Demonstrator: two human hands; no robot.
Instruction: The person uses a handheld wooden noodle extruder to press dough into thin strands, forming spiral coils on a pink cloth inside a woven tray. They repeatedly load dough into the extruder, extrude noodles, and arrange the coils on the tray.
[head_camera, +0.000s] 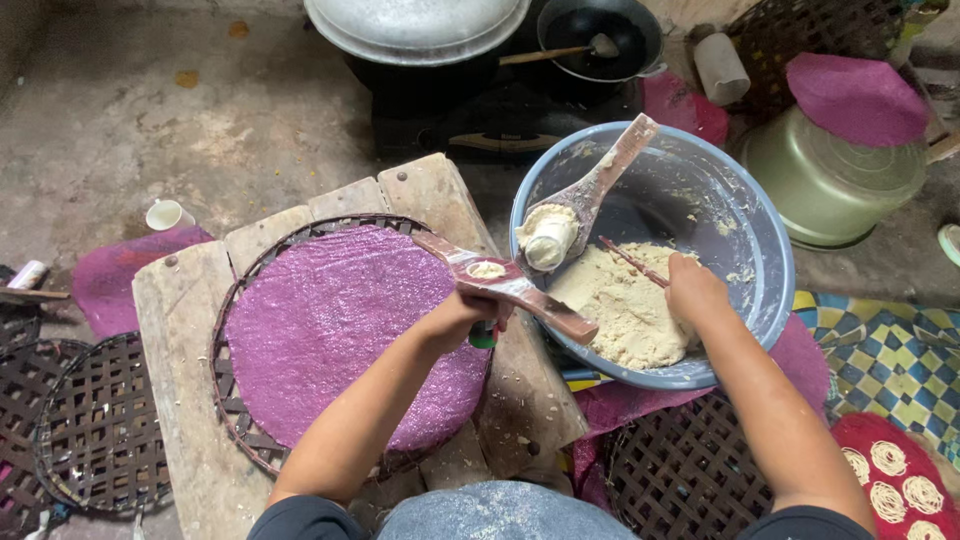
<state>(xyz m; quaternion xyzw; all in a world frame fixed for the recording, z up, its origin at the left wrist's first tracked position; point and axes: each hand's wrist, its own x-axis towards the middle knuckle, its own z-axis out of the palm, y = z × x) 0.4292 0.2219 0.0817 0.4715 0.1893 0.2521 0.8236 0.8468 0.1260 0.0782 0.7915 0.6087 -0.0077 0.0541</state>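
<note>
Two bare hands are at work in the single head view. Left hand (462, 318) sits near centre of frame, fingers clamped around a wooden press (505, 287), a flat reddish-brown tool that runs from 10 o'clock to 4 o'clock across the hand. A small lump of pale dough (487, 269) rests in a round hollow on the press's upper face. Something green shows under the left hand; what it is cannot be told.

Right hand (693, 290) lies at 3 o'clock of the left hand, inside a blue-grey plastic basin (770, 230). Its fingers are curled down into the dough mass (625, 310), which fills the basin's lower half; whether they grip a portion cannot be told. A thin stick (632, 262) lies on the dough just beside this hand. A second wooden press (600, 180) leans on the basin's rim toward 12 o'clock, with a white cylinder of dough (548, 238) at its lower end.

Beneath the left forearm stands a low wooden bench (190, 330), carrying a round woven tray (235, 400) covered by a purple mesh sheet (330, 320). The basin touches the bench's right edge.

At 12 o'clock, a lidded metal pot (415, 28) and a black pan (600, 35) sit on a stove. At 2 o'clock stands a green-grey pot (830, 180). At 9 o'clock, empty woven trays (95, 430) lie on the floor.
</note>
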